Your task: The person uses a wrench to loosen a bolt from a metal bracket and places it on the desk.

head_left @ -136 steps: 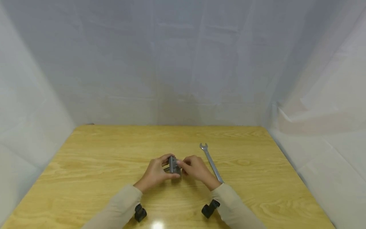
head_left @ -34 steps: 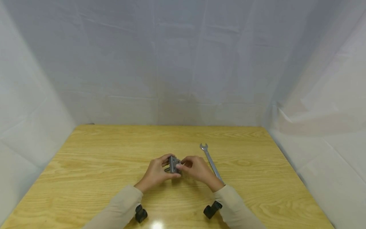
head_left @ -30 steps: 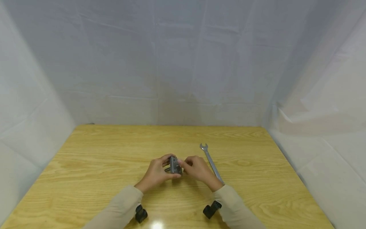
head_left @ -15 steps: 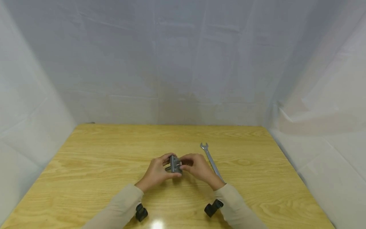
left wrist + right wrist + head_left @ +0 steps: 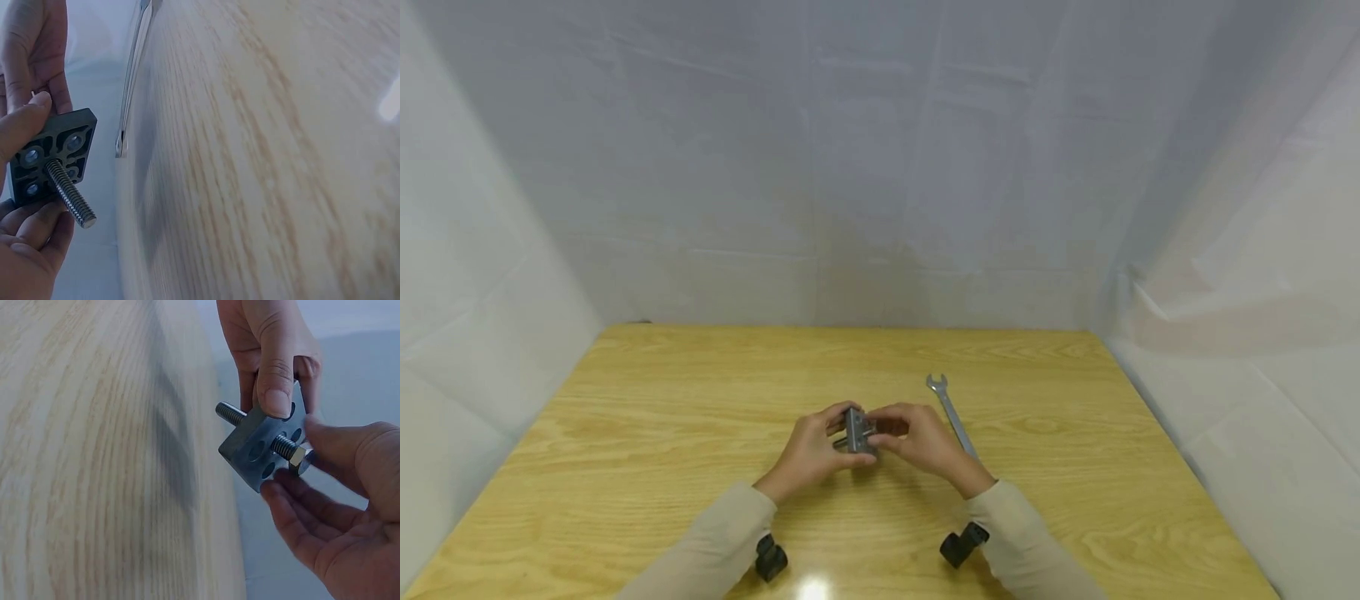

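My left hand grips a square dark plate by two opposite edges, thumb on one and fingers on the other. The plate has several round holes and is held up off the table. A threaded hex bolt runs through its middle, the long shank sticking out on the left hand's side. On the other face some thread shows beneath the hex head. My right hand has its thumb and fingers curled around that head. An open-end wrench lies on the table beyond my right wrist.
The wood-grain table stretches out around both hands. White sheeting hangs behind it and at both sides. A small black wrist camera sits on the right sleeve, another black wrist camera on the left.
My right thumb and fingers have shifted about the bolt head, the thumb moving from over the plate's face to lower beside the head. My left hand and the plate stay nearly still.
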`<action>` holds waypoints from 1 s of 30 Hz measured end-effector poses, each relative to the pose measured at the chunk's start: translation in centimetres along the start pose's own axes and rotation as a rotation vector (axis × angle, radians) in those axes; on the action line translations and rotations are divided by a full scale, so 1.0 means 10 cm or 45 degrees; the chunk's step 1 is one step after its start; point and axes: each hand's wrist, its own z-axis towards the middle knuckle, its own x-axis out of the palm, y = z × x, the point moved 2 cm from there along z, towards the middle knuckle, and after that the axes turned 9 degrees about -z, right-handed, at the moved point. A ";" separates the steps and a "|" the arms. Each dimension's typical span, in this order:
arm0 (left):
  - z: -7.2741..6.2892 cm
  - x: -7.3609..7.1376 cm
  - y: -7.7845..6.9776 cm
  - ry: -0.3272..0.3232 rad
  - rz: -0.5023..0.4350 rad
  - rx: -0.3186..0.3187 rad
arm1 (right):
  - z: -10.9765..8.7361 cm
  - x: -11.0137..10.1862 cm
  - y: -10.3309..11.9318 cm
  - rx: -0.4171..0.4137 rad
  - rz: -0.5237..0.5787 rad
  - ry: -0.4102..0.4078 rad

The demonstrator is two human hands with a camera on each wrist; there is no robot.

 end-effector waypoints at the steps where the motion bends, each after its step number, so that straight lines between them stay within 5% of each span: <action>1: -0.01 0.00 -0.04 0.000 0.008 0.000 | 0.00 0.01 -0.01 0.022 0.003 0.005; 9: 0.00 0.01 0.04 0.005 0.057 -0.005 | 0.02 0.07 -0.06 0.285 0.033 0.009; 13: 0.00 0.02 0.05 0.010 0.060 0.012 | 0.02 0.08 -0.04 0.327 0.032 0.009; 17: 0.00 0.03 0.05 0.012 0.065 0.013 | 0.03 0.07 -0.02 0.289 0.022 0.020; 25: -0.01 0.02 0.04 0.012 0.050 -0.016 | 0.01 0.04 -0.02 0.054 0.017 -0.019; 30: -0.01 0.02 0.03 0.016 0.003 -0.008 | 0.01 0.03 -0.01 0.017 0.052 -0.053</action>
